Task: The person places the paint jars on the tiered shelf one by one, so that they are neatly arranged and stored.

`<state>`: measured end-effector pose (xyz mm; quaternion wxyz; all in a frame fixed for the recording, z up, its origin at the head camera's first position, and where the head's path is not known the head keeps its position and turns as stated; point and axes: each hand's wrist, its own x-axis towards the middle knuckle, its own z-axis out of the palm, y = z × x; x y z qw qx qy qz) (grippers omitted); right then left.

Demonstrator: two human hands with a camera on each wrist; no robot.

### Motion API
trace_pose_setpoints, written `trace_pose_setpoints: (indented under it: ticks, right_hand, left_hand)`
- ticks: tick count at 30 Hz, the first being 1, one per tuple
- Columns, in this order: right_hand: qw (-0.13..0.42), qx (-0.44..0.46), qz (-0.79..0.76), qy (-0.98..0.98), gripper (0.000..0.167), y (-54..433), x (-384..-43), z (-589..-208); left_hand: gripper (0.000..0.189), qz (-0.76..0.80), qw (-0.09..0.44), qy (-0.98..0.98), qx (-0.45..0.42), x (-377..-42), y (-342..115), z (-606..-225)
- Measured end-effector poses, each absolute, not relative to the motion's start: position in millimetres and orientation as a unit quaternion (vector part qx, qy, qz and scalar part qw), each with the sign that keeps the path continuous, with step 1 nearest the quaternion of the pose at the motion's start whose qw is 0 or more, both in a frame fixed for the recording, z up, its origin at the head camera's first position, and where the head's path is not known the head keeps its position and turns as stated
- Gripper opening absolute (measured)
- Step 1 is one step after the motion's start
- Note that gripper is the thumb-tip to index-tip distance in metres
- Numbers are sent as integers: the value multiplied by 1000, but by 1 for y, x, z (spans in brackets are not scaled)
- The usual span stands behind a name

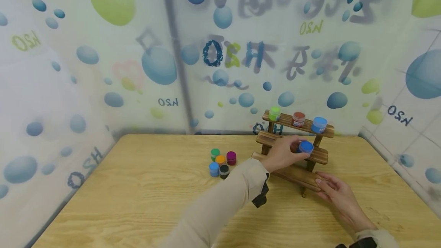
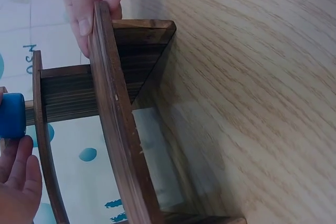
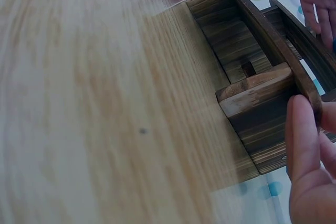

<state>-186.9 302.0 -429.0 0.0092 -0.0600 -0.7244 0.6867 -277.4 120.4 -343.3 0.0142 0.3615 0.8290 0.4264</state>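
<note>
My left hand (image 1: 283,152) pinches a blue-lidded paint jar (image 1: 305,147) between thumb and fingers, at the right part of the middle tier of a brown wooden three-tier stand (image 1: 298,177). In the left wrist view, the same blue jar (image 2: 11,116) shows at the left edge with fingers around it. My right hand (image 1: 339,200) grips the right end of the stand's lowest tier. Thumb and fingers lie on opposite faces of that board (image 3: 294,69) in the right wrist view. On the top tier sit a light green jar (image 1: 274,113), a reddish-brown jar (image 1: 298,119) and a light blue jar (image 1: 319,124).
Left of the stand, several jars cluster on the wooden table (image 1: 148,186), among them a green jar (image 1: 215,154), a purple jar (image 1: 231,158) and a black jar (image 1: 224,171). A patterned curtain (image 1: 138,87) hangs behind the table's back edge.
</note>
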Motion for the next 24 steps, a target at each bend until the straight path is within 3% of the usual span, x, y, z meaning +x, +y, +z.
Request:
trace_pose_setpoints:
  ticks: [24]
  right_hand:
    - [-1,-69,694,-717,15,302,-188,-427]
  left_hand:
    - [41,423,8,850,315,-276,140,-344]
